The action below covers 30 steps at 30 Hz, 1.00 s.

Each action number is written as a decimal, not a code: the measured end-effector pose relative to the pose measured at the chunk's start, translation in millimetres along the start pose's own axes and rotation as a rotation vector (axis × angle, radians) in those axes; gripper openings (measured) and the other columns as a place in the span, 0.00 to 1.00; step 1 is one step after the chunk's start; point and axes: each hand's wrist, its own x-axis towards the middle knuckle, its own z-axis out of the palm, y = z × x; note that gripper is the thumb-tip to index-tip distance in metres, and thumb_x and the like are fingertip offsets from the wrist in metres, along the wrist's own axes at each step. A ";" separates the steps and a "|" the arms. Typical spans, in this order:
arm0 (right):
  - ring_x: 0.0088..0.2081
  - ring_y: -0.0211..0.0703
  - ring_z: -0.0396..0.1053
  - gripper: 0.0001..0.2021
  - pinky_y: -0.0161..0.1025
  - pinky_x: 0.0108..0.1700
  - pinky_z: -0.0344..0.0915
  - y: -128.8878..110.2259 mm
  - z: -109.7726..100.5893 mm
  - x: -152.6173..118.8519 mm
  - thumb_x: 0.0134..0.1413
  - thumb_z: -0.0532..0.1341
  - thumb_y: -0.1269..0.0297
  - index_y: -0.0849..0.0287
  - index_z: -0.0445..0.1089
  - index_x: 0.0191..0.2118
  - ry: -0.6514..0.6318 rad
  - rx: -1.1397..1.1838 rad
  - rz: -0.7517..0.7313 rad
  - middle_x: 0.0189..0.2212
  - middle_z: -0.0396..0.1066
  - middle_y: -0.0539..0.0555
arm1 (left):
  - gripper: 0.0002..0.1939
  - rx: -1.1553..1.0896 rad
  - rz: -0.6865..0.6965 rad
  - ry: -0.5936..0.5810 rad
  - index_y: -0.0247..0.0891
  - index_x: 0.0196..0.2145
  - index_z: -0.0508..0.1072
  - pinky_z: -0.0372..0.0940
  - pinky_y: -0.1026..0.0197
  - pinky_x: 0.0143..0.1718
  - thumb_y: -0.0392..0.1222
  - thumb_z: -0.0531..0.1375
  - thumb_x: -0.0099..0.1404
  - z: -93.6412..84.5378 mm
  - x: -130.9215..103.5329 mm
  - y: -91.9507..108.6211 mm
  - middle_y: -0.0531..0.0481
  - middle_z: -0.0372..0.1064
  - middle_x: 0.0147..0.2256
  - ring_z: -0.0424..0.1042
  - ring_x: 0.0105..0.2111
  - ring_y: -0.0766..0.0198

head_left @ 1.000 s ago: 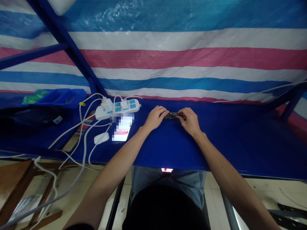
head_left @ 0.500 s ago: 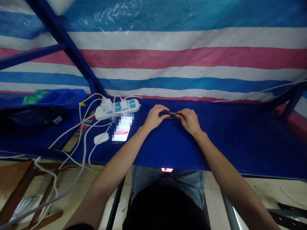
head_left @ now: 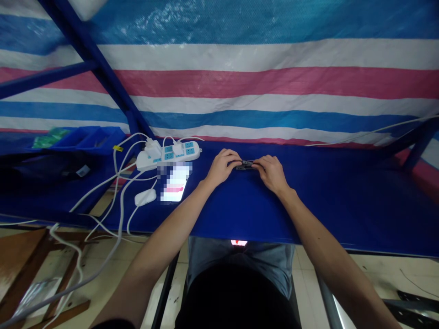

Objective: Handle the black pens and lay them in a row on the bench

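Note:
Small dark grey objects [head_left: 245,165] lie close together on the blue tabletop [head_left: 247,205], between my two hands; their exact kind is too small to make out. My left hand [head_left: 223,168] grips their left end, its fingers bent together. From the other side, my right hand [head_left: 271,172] pinches the right end between thumb and fingers. The fingertips of both hands partly cover the objects.
A white power strip [head_left: 168,156] with plugs stands left of my hands. Near it lie a lit phone [head_left: 174,185] with a blurred screen, a white adapter [head_left: 145,197] and tangled white cables. Blue trays [head_left: 89,138] sit far left; a striped tarp [head_left: 257,82] hangs behind.
My left fingers have closed up and shifted slightly, and more of the dark grey objects shows between the hands. My right hand has hardly moved.

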 end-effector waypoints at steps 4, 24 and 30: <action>0.40 0.53 0.70 0.10 0.48 0.43 0.59 -1.5 -1.1 0.5 0.69 0.59 0.58 0.55 0.75 0.42 0.027 0.018 0.023 0.37 0.78 0.57 | 0.07 0.009 -0.025 -0.010 0.44 0.44 0.81 0.67 0.49 0.53 0.44 0.66 0.70 -2.2 0.8 6.6 0.48 0.76 0.44 0.72 0.46 0.57; 0.38 0.52 0.68 0.08 0.49 0.43 0.62 -5.7 -7.0 1.6 0.64 0.65 0.57 0.54 0.74 0.36 0.134 0.024 0.065 0.32 0.75 0.55 | 0.08 -0.013 -0.007 -0.011 0.41 0.38 0.81 0.68 0.51 0.48 0.43 0.63 0.73 1.0 1.2 6.6 0.48 0.77 0.40 0.72 0.42 0.58; 0.36 0.48 0.70 0.17 0.48 0.42 0.67 2.5 -10.9 6.7 0.51 0.72 0.47 0.54 0.75 0.38 0.355 0.433 0.353 0.34 0.76 0.54 | 0.06 -0.087 -0.115 0.150 0.41 0.40 0.82 0.70 0.51 0.51 0.43 0.64 0.71 -0.7 2.1 4.2 0.48 0.78 0.41 0.76 0.44 0.58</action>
